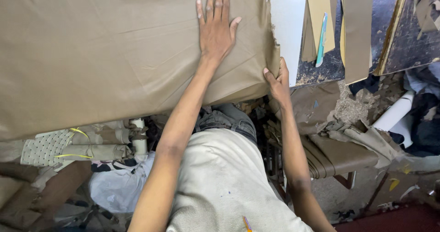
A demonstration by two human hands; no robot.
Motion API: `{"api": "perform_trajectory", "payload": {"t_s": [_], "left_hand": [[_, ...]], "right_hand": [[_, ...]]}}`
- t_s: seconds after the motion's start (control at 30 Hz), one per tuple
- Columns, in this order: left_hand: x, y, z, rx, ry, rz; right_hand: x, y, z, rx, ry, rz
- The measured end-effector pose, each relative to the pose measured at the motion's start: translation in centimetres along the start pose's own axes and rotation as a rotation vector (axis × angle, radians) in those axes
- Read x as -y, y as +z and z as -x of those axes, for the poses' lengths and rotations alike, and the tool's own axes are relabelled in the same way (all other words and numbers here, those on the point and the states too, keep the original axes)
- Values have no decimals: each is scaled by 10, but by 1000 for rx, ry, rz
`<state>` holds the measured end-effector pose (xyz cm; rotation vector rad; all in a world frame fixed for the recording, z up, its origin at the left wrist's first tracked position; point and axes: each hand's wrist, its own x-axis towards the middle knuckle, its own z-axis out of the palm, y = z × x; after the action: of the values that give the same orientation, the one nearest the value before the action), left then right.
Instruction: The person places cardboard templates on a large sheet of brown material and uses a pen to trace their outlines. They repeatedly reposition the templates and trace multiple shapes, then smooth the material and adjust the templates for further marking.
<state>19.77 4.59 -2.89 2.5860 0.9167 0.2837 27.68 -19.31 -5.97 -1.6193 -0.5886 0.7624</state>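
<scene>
On khaki cloth (114, 53) | left hand (216, 30) flat | right hand (277, 80) gripping edge

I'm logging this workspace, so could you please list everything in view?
cloth: one, khaki, spread over the table
table: one, pale top, upper middle
pen: one, teal, on a brown strip, upper right
strips: several, brown, upper right
rolls: two, khaki, tied yellow, lower left
folded stack: one, brown, right
tube: one, white, far right
left hand: flat on the cloth
right hand: gripping the cloth's edge
</scene>
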Motion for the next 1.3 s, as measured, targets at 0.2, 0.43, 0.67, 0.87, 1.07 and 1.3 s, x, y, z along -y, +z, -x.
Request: {"api": "perform_trajectory", "payload": {"t_s": [0.2,0.43,0.67,0.87,1.07,1.3], "left_hand": [[6,13,2,-71,20,30],[4,17,-2,-88,-16,41],[-26,30,14,94,-64,-55],[-88,61,64,317,110,-107],[-106,76,81,402,320,8],[29,10,104,399,-25,-99]], "right_hand": [[-2,-21,19,45,110,35],[-19,-59,41,178,270,265],[-33,-57,63,25,88,173],[-21,-41,60,32,-294,616],[-5,-40,76,-186,111,500],[-26,-22,80,-459,3,273]]}}
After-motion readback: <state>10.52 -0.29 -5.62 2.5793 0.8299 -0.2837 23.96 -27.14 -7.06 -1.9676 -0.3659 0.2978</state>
